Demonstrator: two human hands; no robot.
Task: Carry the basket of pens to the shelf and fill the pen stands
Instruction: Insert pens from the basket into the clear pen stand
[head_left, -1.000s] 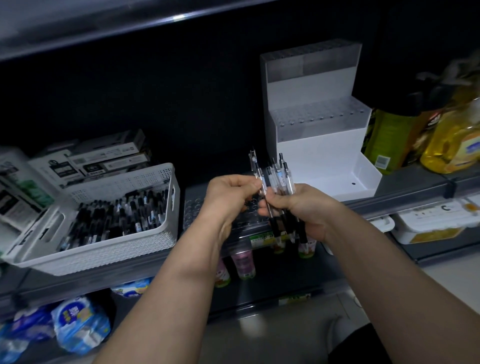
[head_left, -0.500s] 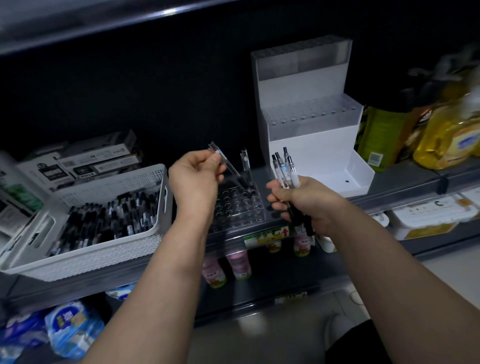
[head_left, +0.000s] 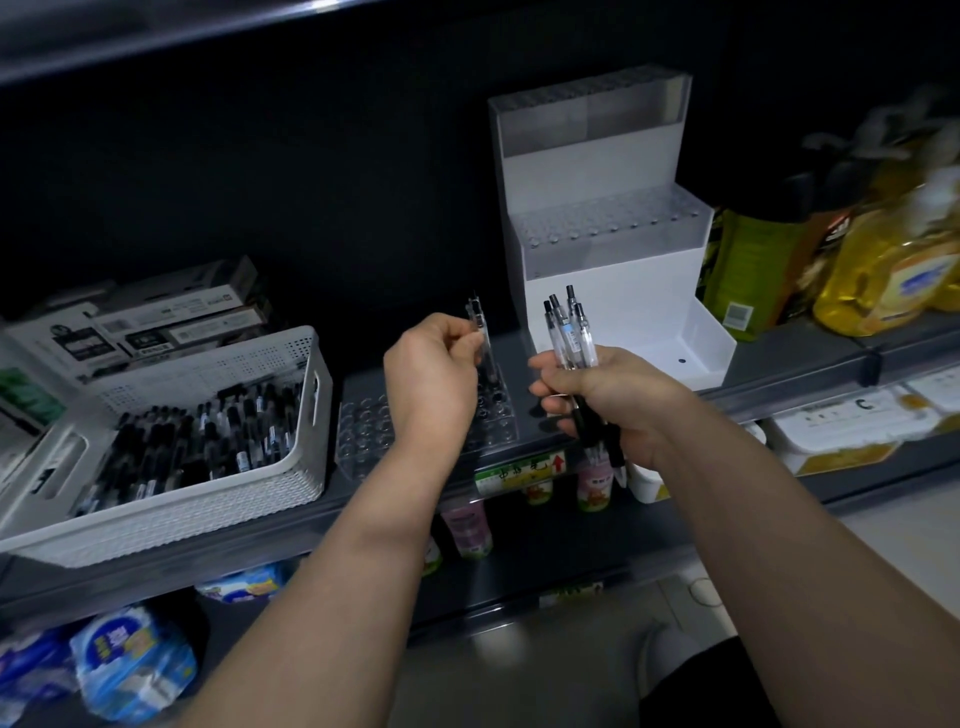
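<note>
With the white basket (head_left: 208, 514) resting on the shelf (head_left: 779, 369) at left, filling is under way: the left hand (head_left: 431, 379) pinches one pen (head_left: 480, 338) upright at the clear pen stand (head_left: 363, 431), the right hand (head_left: 608, 400) curls its fingers round a bundle of pens (head_left: 571, 332), and next the single pen's tip probably needs seating in a free hole.

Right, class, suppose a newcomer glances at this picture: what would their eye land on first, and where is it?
At centre, the left hand pinches a single clear pen upright at the clear pen stand on the shelf, while the right hand grips a bunch of pens. Behind them rises a white tiered stand, and at the left sits a white basket full of pens.
</note>
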